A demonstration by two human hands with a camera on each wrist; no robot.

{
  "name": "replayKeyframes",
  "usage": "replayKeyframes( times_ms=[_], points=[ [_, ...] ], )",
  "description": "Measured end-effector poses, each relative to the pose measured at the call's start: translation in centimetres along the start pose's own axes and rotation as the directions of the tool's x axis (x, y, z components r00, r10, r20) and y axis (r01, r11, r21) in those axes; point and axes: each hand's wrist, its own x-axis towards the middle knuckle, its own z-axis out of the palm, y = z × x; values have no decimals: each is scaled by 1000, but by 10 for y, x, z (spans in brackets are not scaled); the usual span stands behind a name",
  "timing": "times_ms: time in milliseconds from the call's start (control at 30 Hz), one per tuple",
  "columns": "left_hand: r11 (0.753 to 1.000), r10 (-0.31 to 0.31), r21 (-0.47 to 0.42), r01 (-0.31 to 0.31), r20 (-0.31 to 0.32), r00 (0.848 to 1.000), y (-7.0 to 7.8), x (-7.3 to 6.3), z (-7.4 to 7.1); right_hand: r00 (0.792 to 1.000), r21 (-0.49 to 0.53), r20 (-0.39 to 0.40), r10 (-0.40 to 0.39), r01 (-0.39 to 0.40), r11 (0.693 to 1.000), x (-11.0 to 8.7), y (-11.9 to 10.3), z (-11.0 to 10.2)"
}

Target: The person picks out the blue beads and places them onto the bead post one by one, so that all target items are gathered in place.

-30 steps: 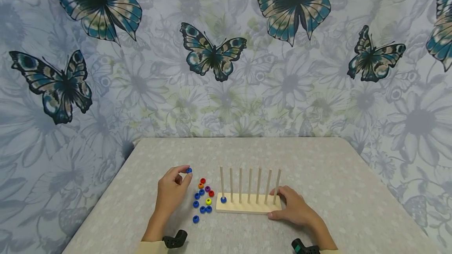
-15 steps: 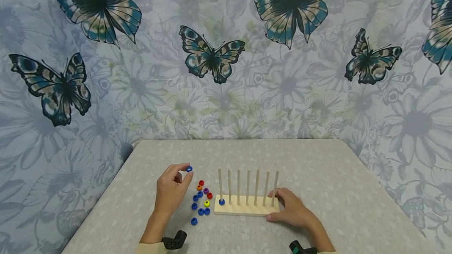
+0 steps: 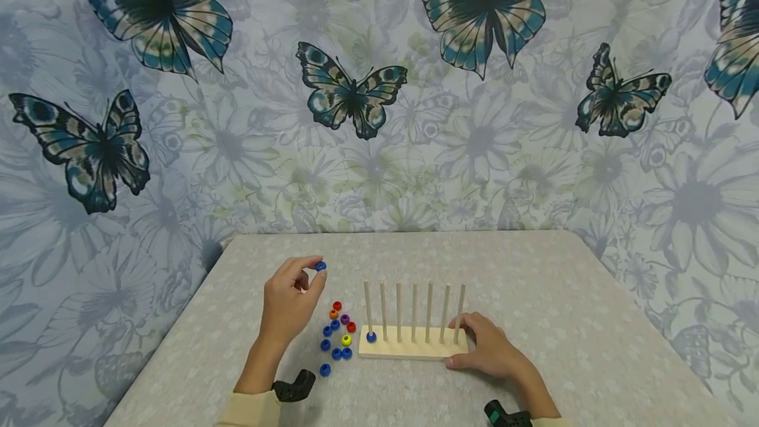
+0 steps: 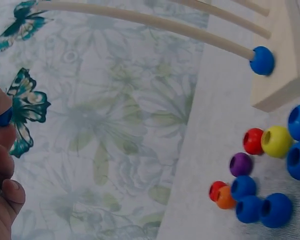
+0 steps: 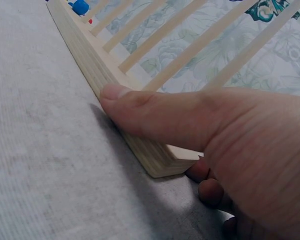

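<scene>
My left hand (image 3: 290, 298) pinches a blue bead (image 3: 321, 266) between thumb and fingertips, raised above the table to the left of the pegs. In the left wrist view the same bead (image 4: 3, 118) is partly covered by the fingers. My right hand (image 3: 489, 348) grips the right end of a wooden peg board (image 3: 409, 350), its thumb along the near edge in the right wrist view. Several upright pegs (image 3: 414, 312) stand in a row on the board. Another blue bead (image 3: 371, 337) sits at the foot of the leftmost peg.
Loose beads lie on the table left of the board: several blue ones (image 3: 325, 370), a yellow bead (image 3: 346, 340), a purple bead (image 3: 345, 319), an orange bead (image 3: 334, 313) and two red ones (image 3: 337, 306). A butterfly-patterned wall rises behind the table (image 3: 510, 262).
My left hand has risen with the blue bead and moved slightly away from me. The right hand keeps its grip on the board. The head view has shifted a little.
</scene>
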Motion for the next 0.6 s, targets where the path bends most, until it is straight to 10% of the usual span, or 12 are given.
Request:
replayKeyframes(
  times_ms=[600],
  points=[
    [987, 123, -124, -105, 147, 982, 19, 24, 1, 1000, 3, 12, -8, 8, 1000, 2, 5, 0]
  ],
)
